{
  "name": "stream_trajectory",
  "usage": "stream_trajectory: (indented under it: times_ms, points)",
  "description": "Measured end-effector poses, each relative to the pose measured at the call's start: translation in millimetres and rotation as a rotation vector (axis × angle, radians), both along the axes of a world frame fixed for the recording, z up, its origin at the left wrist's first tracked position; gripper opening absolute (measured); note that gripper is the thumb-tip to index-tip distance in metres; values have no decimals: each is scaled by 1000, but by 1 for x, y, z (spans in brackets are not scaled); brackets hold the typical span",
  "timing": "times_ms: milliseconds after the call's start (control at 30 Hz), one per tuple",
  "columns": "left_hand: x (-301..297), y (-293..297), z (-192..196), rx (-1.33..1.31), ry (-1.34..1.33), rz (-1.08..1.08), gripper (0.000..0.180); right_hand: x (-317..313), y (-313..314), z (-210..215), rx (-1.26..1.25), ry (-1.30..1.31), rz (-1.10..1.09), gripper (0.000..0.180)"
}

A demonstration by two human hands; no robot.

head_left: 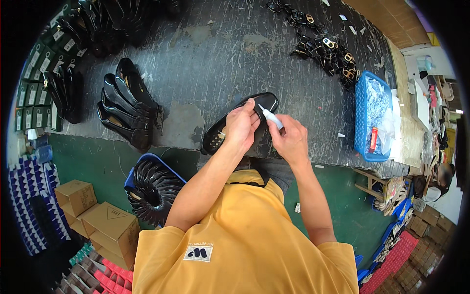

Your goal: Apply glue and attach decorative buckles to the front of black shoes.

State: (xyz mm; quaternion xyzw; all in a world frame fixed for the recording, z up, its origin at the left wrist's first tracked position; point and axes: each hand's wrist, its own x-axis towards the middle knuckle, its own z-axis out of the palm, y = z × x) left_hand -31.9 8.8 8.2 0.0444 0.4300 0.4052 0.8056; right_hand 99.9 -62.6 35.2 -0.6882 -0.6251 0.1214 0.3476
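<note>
A glossy black shoe [270, 99] lies on the dark worktable [196, 78] in front of me, its toe pointing away to the right. My left hand [241, 128] is closed over the middle of the shoe, thumb up and fingers curled at its upper; the exact grip is partly hidden. In my right hand [291, 139] I hold a small white squeeze bottle [272, 118] with a thin nozzle. The nozzle tip points at the shoe's upper, close to my left fingertips. Whether it touches the upper I cannot tell.
Black shoes [128, 100] stand nested at the left, more behind them. Black straps with gold buckles [325, 51] lie at the far right. A blue basket [361, 117] holds plastic packets. Below the table edge, a blue tub [147, 159] of black shoes stands near cardboard boxes [110, 220].
</note>
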Motion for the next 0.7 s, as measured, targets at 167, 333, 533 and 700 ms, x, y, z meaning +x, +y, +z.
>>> stream_trajectory:
  times_ms: [167, 333, 533, 700]
  points:
    - [0, 0, 1, -6, 4, -1, 23, -3, 2, 6, -38, -60, 8, 12]
    - [0, 1, 1, -22, 14, -11, 24, -3, 0, 11, -85, -70, -4, 13]
    - [-1, 2, 1, -29, 40, -15, 24, -2, -13, 14, -96, -93, -14, 13]
    - [-1, 4, -1, -39, 52, -31, 28, -1, -22, 6, -46, -80, -34, 14]
